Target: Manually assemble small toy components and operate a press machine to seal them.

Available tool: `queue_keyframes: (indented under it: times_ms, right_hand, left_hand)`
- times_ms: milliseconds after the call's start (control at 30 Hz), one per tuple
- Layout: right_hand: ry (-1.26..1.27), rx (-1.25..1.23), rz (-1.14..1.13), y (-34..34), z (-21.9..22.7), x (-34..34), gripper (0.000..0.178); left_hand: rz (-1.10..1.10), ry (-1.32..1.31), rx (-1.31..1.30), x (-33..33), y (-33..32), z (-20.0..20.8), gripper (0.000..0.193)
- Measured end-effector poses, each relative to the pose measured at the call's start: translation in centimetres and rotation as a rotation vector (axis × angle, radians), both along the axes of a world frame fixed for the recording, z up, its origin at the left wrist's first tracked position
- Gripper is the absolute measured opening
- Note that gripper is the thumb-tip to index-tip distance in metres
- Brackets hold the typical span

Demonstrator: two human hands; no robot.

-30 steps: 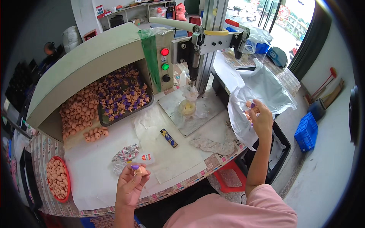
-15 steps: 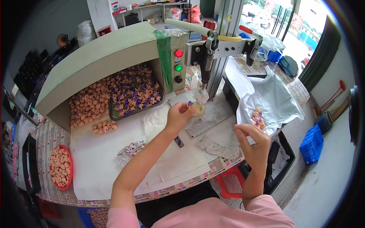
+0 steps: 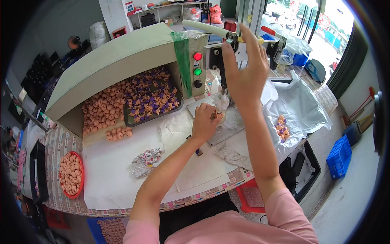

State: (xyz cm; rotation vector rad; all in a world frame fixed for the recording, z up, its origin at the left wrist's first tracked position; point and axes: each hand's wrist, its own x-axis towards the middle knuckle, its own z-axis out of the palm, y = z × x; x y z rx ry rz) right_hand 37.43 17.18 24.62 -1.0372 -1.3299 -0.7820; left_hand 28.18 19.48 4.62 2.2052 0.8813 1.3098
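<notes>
My left hand [image 3: 204, 123] is closed around a small peach-coloured doll piece [image 3: 218, 116], at the round clear fixture [image 3: 223, 120] under the press. Its exact shape is mostly hidden by my fingers. My right hand [image 3: 247, 75] is raised in front of the press, fingers spread with nothing in them. The press's long pale lever handle [image 3: 205, 28] lies just left of those fingertips; I cannot tell whether they touch it. A plastic-wrapped press tip [image 3: 220, 100] hangs over the fixture.
Peach doll heads [image 3: 103, 103] and a dark tray [image 3: 178, 106] of purple-and-peach bodies fill the box-shaped housing [image 3: 118, 51]. A red basket [image 3: 82, 175] of heads stands at left. Joined dolls [image 3: 282, 129] lie in a white-lined tray [image 3: 302, 105] at right. Crumpled plastic [image 3: 147, 160] sits in front.
My right hand has risen from beside the lined tray to the lever, its fingers opening out. My left hand has stayed by the fixture, and the purple part at its fingertips no longer shows.
</notes>
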Motion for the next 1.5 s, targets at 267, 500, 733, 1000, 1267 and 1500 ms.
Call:
queue_keyframes:
  times_ms: [267, 500, 733, 1000, 1267, 1500]
  right_hand:
    - [0.474, -0.58, 0.627, 1.3, 8.2, 2.0, 0.057]
    - [0.226, 0.009, 1.004, -8.3, 0.0, 0.3, 0.037]
    - [0.486, -0.122, 0.64, -12.2, -10.0, -1.5, 0.055]
    - [0.461, -0.835, 0.726, -16.0, -14.9, -5.3, 0.022]
    - [0.243, -0.893, 0.795, -15.2, -13.5, -10.6, 0.014]
    - [0.235, -0.957, 0.818, -15.4, -14.3, -11.8, 0.012]
  left_hand:
    - [0.026, -0.022, -0.113, -1.4, -0.2, 0.0, 0.032]
    - [-0.071, -0.048, -0.214, -4.6, 1.2, -0.5, 0.031]
    - [0.164, 0.067, 0.047, -18.3, 1.6, 2.3, 0.04]
    - [0.893, 0.427, 0.126, -37.4, 3.1, -2.9, 0.061]
    - [0.538, 0.461, -0.035, -39.7, 3.7, -2.1, 0.043]
    - [0.615, 0.542, 0.06, -39.0, 0.3, -1.9, 0.034]
